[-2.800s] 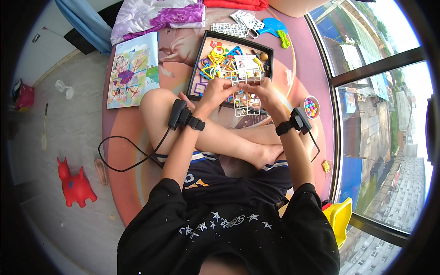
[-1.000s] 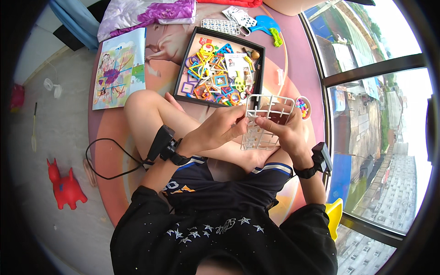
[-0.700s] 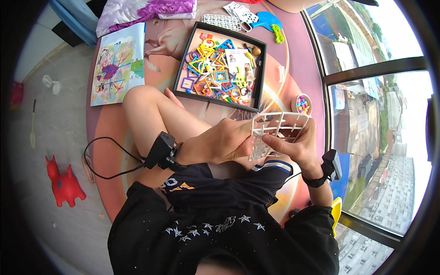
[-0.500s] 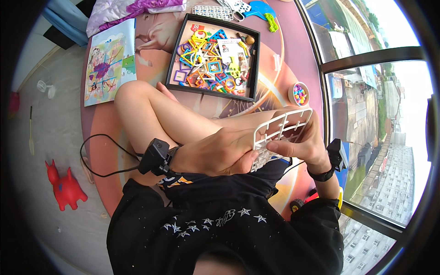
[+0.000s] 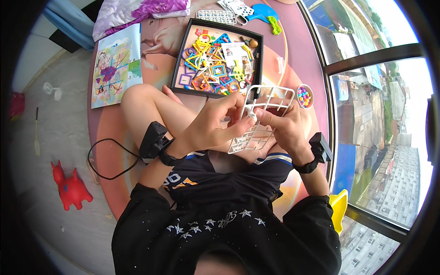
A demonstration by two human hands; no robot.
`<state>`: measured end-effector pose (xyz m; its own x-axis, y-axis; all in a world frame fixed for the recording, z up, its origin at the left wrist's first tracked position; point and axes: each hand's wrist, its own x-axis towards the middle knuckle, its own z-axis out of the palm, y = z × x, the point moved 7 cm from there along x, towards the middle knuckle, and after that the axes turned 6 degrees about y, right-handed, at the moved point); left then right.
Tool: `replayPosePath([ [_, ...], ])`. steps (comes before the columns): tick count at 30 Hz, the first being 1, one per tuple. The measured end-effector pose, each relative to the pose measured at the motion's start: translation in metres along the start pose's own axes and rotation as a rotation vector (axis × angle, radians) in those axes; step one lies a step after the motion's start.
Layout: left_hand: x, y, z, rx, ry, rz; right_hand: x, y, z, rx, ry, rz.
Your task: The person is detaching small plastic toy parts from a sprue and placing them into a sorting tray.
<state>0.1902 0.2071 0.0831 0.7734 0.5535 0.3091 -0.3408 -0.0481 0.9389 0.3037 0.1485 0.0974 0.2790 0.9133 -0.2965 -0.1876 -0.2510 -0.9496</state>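
A white plastic sprue frame [image 5: 250, 136] with a grid of thin bars stands tilted between my hands, above my crossed legs. My left hand [image 5: 211, 124] is closed, its thumb and forefinger pinching a small white part [image 5: 250, 112] on the frame's bars. From the other side my right hand [image 5: 286, 127] grips the frame, its thumb pressed against the bars right beside that small part. My right fingers are partly hidden behind the frame. Whether the small part is still joined to the bars, I cannot tell.
Ahead lies a black-rimmed tray [image 5: 176, 73] full of colourful plastic shapes. A cup of bright beads [image 5: 304, 97] stands right of it, by the window. Another white sprue [image 5: 216, 17] lies at the far edge. A drawing book [image 5: 116, 64] is at left; a red animal toy [image 5: 71, 187] is on the floor.
The frame has been turned and lowered, so its grid now shows more fully. My left hand has shifted to pinch the small part; my right hand has moved left, its thumb still on the frame.
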Motion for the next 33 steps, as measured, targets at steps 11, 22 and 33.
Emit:
replayPosePath([
  [11, 0.010, -0.031, -0.030, 0.484, 0.274, 0.012, 0.017, 0.022, 0.003, -0.307, 0.090, -0.173],
  [22, 0.026, -0.073, -0.033, 0.180, 0.312, -0.045, 0.036, 0.037, -0.014, -0.423, 0.338, -0.463],
  [33, 0.037, -0.139, -0.056, -0.047, 0.281, -0.379, 0.116, 0.078, -0.056, 0.109, 0.386, -0.241],
])
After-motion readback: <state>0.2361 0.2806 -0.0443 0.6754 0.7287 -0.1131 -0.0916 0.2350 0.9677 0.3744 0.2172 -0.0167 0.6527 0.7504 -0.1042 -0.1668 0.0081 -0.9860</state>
